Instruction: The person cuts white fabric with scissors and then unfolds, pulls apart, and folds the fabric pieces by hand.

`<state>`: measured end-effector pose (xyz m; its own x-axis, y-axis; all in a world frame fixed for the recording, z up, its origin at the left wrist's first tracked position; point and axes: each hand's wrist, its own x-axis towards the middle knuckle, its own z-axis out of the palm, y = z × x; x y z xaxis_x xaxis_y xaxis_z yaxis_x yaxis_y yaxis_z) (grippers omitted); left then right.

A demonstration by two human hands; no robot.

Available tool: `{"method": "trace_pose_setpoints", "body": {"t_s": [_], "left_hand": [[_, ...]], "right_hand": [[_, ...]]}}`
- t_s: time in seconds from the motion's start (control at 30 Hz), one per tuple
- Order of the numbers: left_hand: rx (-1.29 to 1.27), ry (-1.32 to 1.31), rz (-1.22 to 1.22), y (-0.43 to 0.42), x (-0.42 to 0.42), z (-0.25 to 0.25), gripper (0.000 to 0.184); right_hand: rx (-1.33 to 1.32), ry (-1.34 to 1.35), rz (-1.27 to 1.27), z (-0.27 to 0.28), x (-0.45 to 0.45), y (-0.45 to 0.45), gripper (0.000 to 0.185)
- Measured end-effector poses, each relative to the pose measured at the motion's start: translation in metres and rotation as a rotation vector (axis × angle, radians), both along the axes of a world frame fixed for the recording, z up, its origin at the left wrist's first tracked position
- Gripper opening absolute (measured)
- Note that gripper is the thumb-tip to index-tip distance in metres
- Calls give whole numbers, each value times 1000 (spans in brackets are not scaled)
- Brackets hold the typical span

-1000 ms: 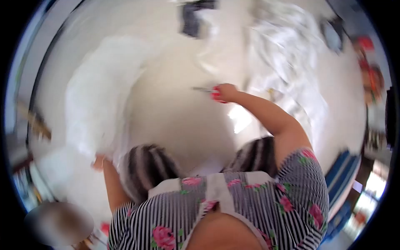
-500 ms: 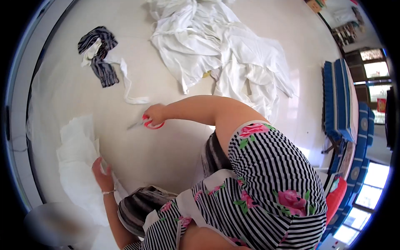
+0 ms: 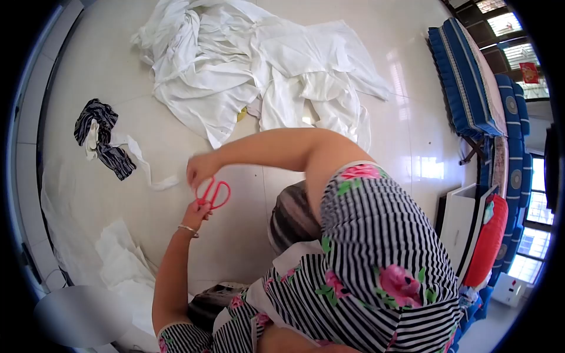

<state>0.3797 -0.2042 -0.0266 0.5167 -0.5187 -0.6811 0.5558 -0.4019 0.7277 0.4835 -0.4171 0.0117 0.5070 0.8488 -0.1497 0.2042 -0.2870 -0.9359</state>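
Red-handled scissors (image 3: 219,205) are held in my left hand (image 3: 198,213), whose fingers close around the pivot and blade end; the blades are mostly hidden. Both handle loops point up and away from that hand. Right above the loops is my right hand (image 3: 202,169), its fingers smeared by motion and pointing down. Whether it touches the upper loop I cannot tell. Left of my right hand, a narrow white cloth strip (image 3: 152,176) trails over the floor from a dark striped cloth (image 3: 109,138).
A large heap of white cloth (image 3: 206,70) spreads across the tiled floor ahead. More thin white fabric (image 3: 123,265) lies by my left forearm. To the right are a blue cushioned bench (image 3: 465,76), a white drawer unit (image 3: 458,226) and a red cushion (image 3: 488,241).
The scissors have passed from my right hand to my left hand. My left hand has moved up and right from the white fabric, and my view has shifted.
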Motion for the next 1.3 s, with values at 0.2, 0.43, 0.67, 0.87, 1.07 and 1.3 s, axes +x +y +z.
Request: {"method": "trace_pose_setpoints", "body": {"t_s": [0.2,0.43,0.67,0.87,1.07,1.3], "left_hand": [[170,-57,-369,-61,-45,-48,21],[415,-254,-587,-118,-90,-39,19],[403,-276,-627,-108,-84,-33,27],[460,-1010,-24,-130,0,28,77],[-466,-305,758,-36,126,90,54],[-620,-143,1049,169,125,106,41]], "right_hand": [[-802,-228,-1324,-17,42,-252,37],[-1416,-566,-1502,-52,29,-381,37],[-546,-312,-2041,-12,83,-376,29],[-16,-537,-1213,67,96,-186,14],[459,-440,-588,148,-14,3,39],[-347,-805,-951,71,-16,-133,91]]}}
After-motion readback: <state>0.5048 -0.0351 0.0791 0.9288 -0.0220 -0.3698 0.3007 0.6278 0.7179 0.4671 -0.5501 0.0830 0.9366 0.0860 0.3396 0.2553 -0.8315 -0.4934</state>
